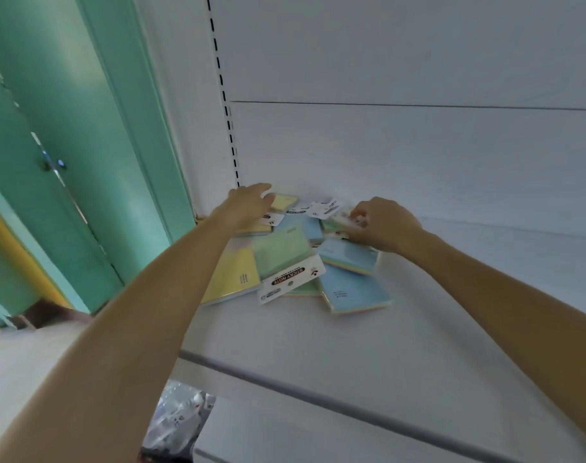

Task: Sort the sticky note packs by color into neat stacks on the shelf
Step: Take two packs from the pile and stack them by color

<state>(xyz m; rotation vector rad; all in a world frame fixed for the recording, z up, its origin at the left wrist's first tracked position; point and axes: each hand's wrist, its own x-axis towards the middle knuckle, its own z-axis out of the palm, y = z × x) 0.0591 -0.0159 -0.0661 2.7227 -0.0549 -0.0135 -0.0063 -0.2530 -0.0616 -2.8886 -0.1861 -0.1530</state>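
A loose heap of sticky note packs lies in the back left corner of the white shelf [418, 329]. Nearest me are a yellow pack [231, 279], a green pack [281, 252] with a "STICKY NOTE" header card, and two blue packs [351, 292] [350, 255]. My left hand [248, 203] reaches over the heap's back left, fingers curled over a yellow pack [285, 202] by the wall. My right hand [380, 223] pinches a pale green pack [338, 218] at the heap's back right; the pack is partly hidden by its fingers.
The shelf's back panel [401, 145] and a slotted upright [230, 128] close the rear. A green door frame [118, 145] stands to the left. Below the shelf's front edge [318, 396], clear plastic-wrapped goods [178, 419] lie on a lower level.
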